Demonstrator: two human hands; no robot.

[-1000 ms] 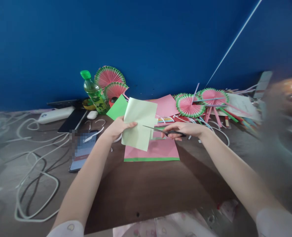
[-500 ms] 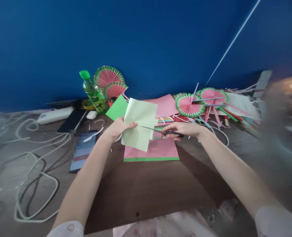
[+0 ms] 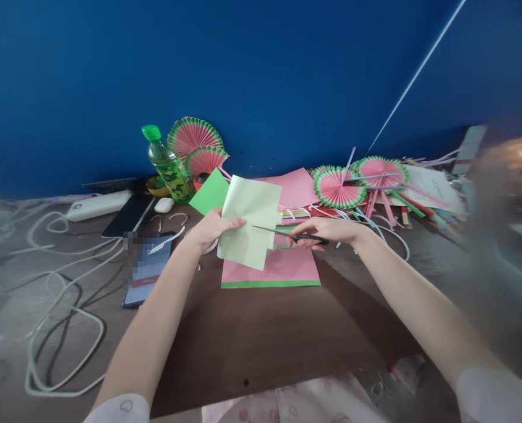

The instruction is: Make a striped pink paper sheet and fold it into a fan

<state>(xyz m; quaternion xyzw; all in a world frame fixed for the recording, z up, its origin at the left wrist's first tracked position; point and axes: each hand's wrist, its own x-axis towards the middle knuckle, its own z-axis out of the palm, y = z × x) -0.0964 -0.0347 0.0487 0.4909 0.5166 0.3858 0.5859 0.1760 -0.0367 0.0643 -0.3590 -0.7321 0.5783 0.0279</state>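
My left hand (image 3: 211, 228) is closed on the left edge of a pale green paper sheet (image 3: 250, 220), held up above the brown table (image 3: 261, 335). My right hand (image 3: 327, 230) grips black scissors (image 3: 287, 234), whose blades reach into the right edge of that sheet. Below them a pink sheet with a green border (image 3: 273, 271) lies flat on the table. A bright green sheet (image 3: 208, 191) shows behind the left hand.
A green bottle (image 3: 166, 164) and pink-green paper fans (image 3: 196, 140) stand at the blue wall. More fans (image 3: 338, 188) and paper strips lie at the right. A phone (image 3: 149, 269), a dark tablet (image 3: 129, 214) and white cables (image 3: 58, 305) lie at the left.
The scissors and my right hand have moved slightly left, further into the pale green sheet's edge. The left hand holds still.
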